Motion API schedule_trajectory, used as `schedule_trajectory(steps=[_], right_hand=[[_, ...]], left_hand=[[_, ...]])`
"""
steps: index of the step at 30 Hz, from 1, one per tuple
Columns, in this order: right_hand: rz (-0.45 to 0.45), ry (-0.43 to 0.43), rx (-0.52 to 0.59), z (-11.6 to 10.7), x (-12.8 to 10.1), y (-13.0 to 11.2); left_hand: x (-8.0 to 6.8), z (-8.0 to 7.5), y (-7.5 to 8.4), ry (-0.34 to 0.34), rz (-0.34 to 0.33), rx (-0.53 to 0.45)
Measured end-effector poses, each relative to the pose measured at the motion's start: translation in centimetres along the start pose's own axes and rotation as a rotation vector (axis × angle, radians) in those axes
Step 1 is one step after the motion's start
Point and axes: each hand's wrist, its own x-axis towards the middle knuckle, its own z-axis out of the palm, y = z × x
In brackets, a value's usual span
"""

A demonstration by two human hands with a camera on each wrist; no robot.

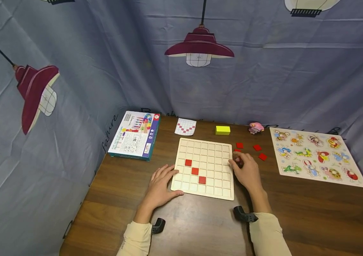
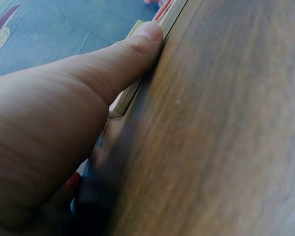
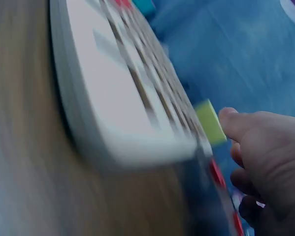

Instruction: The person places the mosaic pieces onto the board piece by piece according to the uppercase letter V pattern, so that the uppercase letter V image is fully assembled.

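The left hand (image 1: 161, 186) lies flat on the wooden table (image 1: 312, 217), fingers straight against the near left edge of the grid board (image 1: 204, 167), thumb pressed along its side, seemingly to steady it. The right hand (image 1: 247, 170) sits at the board's right edge, fingers curled; something reddish shows at the fingertips, though I cannot tell whether it is pinched.

Three red tiles (image 1: 195, 171) run in a diagonal on the board, stepping down to the right. Three more loose red tiles (image 1: 257, 147) lie just right of it, within easy reach.

Further off are one pattern card (image 1: 185, 126), one yellow block (image 1: 222, 130), one pink toy (image 1: 256, 128), one boxed game (image 1: 135, 135) on the left and one animal puzzle (image 1: 314, 155) on the right.
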Motion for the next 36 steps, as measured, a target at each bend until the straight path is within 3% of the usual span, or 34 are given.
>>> schedule_trajectory(steps=[6,13,16,23,36], right_hand=[[-0.008,-0.075,-0.038,-1.0,0.6,3.8],[0.007,-0.162,-0.153,-0.9,1.0,4.9],[0.014,-0.14,-0.163,-0.8,0.9,4.8],[0.006,-0.068,-0.074,-0.8,0.4,5.2],[-0.012,-0.074,-0.061,-1.5,0.0,5.8]], left_hand=[[0.0,-0.2,0.0,0.002,-0.012,-0.006],[-0.2,-0.1,0.1,0.001,-0.002,-0.006],[-0.2,0.0,0.1,0.006,-0.002,0.0],[-0.2,0.1,0.1,0.0,0.003,-0.006],[0.0,0.1,0.2,-0.001,0.0,0.003]])
